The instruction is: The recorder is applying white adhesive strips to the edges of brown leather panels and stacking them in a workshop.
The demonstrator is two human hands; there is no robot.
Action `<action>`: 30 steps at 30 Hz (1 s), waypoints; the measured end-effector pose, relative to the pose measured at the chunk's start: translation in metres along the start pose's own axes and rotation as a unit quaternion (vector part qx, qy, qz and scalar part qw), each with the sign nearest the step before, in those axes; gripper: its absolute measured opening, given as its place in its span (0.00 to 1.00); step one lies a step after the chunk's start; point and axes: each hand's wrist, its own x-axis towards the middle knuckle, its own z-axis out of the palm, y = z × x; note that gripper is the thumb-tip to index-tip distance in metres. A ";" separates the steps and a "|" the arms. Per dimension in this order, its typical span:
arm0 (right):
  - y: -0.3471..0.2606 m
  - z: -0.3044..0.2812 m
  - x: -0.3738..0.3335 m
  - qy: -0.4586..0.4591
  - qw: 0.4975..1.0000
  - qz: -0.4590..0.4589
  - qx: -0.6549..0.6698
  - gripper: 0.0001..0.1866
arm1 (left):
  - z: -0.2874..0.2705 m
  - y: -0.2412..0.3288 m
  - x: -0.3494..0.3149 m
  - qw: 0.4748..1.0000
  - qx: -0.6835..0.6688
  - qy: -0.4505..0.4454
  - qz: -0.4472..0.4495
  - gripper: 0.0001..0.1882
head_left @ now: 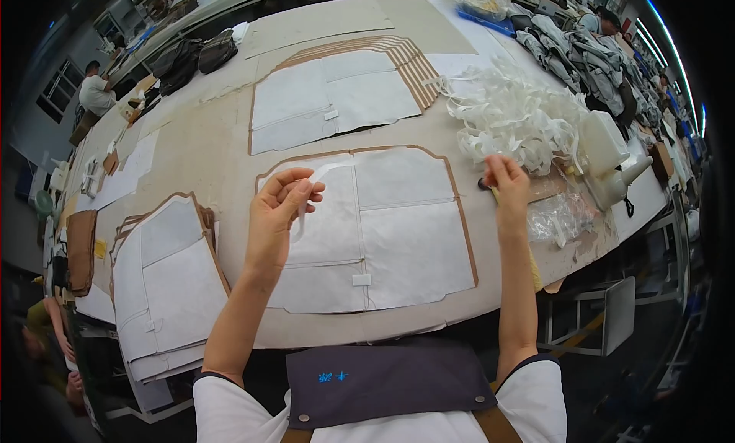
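Observation:
My left hand (285, 202) is closed in a pinch on a narrow white strip (299, 227), whose curved end hangs below the fingers. It hovers over a white fabric panel (417, 248) with brown edges, stitched seams and a small white tag. My right hand (508, 184) is raised at the panel's right, beside a tangled heap of white strips (513, 110). Its fingertips are pressed together; whatever is between them cannot be made out. A small dark-ended object (483, 184) shows next to that hand, partly hidden by it.
A fanned stack of panels (360, 87) lies farther back, and another stack (172, 282) sits at the left edge. White plastic bottles (605, 144), a clear plastic bag (563, 217) and piled grey garments (559, 49) line the right side. Other people are in the background.

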 end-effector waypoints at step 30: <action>0.004 0.156 0.039 -0.447 0.877 0.132 -0.115 0.13 | -0.050 -0.048 0.127 0.940 0.304 -0.146 -0.045 0.15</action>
